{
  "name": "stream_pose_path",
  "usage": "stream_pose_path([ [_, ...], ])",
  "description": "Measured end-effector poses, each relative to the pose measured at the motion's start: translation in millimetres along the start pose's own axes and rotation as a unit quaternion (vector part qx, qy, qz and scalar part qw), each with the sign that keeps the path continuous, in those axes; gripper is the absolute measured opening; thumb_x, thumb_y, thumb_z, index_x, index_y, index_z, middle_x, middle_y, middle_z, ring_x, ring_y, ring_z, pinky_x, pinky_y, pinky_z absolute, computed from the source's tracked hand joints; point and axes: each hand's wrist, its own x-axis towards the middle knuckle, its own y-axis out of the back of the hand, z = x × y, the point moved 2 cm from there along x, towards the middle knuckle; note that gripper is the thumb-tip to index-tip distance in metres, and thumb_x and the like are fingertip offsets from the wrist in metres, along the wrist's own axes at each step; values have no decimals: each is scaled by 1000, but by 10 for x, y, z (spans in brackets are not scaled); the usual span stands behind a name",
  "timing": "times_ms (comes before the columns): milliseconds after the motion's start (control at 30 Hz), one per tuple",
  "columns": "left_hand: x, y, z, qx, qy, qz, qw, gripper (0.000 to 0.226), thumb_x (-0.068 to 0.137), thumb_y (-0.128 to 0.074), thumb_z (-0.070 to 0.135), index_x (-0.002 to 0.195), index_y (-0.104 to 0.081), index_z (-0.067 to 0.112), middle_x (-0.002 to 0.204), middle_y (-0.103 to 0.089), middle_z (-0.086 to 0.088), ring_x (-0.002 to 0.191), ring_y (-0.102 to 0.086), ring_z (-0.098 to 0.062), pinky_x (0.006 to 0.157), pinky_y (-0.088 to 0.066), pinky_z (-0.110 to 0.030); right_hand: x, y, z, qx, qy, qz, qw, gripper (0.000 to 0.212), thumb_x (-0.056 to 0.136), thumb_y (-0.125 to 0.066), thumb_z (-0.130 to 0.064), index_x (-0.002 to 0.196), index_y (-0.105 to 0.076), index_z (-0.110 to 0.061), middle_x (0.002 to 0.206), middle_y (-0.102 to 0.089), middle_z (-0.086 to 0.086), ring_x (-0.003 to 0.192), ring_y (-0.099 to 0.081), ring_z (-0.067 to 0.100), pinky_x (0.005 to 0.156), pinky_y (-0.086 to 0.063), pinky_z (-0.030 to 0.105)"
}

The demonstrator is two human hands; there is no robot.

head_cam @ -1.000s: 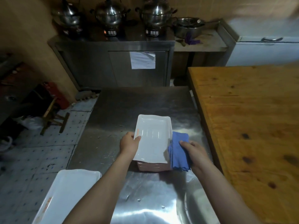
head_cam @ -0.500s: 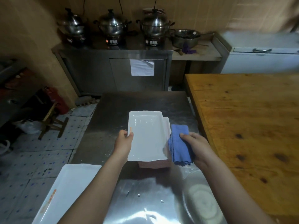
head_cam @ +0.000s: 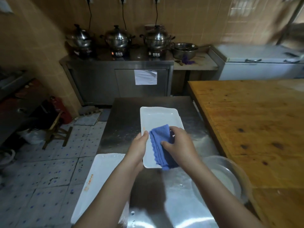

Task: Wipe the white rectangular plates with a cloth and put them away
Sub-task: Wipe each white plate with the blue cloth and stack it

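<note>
My left hand (head_cam: 138, 148) grips the left rim of a white rectangular plate (head_cam: 158, 120), held above the steel table (head_cam: 125, 122). A folded blue cloth (head_cam: 160, 140) lies on the plate's near half, and my right hand (head_cam: 179, 142) holds it there, thumb on top. A second, larger white rectangular plate (head_cam: 100, 176) lies on the table's near left corner, partly under my left forearm. The stack the plate came from is hidden behind the plate and my hands.
A metal basin (head_cam: 230, 175) with pale liquid sits at the table's near right. A wooden table (head_cam: 255, 122) runs along the right. Beyond stand a steel cabinet (head_cam: 118, 79) with three pots (head_cam: 117, 37), and a white chest freezer (head_cam: 263, 63). Tiled floor lies to the left.
The plate has been lifted toward me off the stack. My right hand has brought the blue cloth from beside the plate onto its surface.
</note>
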Motion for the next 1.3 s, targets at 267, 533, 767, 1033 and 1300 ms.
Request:
stream_pose_path([
  [267, -540, 309, 57, 1, -25, -1, 1000, 28, 98, -39, 41, 92, -63, 27, 88, -71, 2, 73, -68, -13, 57, -53, -24, -619, -337, -321, -224, 188, -75, 953, 53, 102, -16, -36, 152, -5, -24, 160, 1, -5, 146, 8, 16, 116, 5, 38],
  [533, -745, 277, 60, 48, -67, -4, 997, 31, 100, -35, 38, 99, -63, 25, 83, -71, 7, 70, -68, -9, 56, -49, -19, -379, -264, -447, -275, 163, -14, 947, 53, 101, -11, -39, 152, -3, -25, 160, 1, -8, 146, 14, 14, 111, 18, 39],
  [767, -796, 151, 104, 47, -51, 30, 997, 36, 97, -37, 47, 82, -60, 23, 52, -66, 13, 46, -64, -4, 35, -43, -14, -638, 23, -55, -304, 137, -18, 943, 56, 99, -5, -40, 152, 5, -22, 160, 7, -5, 145, 14, 14, 110, 16, 38],
  [1033, -748, -371, -19, 84, -54, 32, 994, 44, 99, -28, 47, 120, -59, 23, 98, -65, 6, 82, -60, -8, 64, -45, -19, -236, 154, -95, -264, 225, -34, 937, 53, 102, -14, -39, 152, 0, -28, 160, 2, -9, 146, 14, 15, 114, 12, 43],
  [1300, -762, -494, -78, 78, -45, 42, 995, 38, 97, -42, 43, 85, -66, 16, 62, -71, 11, 56, -68, -8, 44, -48, -16, 187, 598, 499, -353, 105, 38, 929, 54, 100, -11, -39, 152, -1, -25, 160, 2, -4, 146, 9, 18, 113, 11, 40],
])
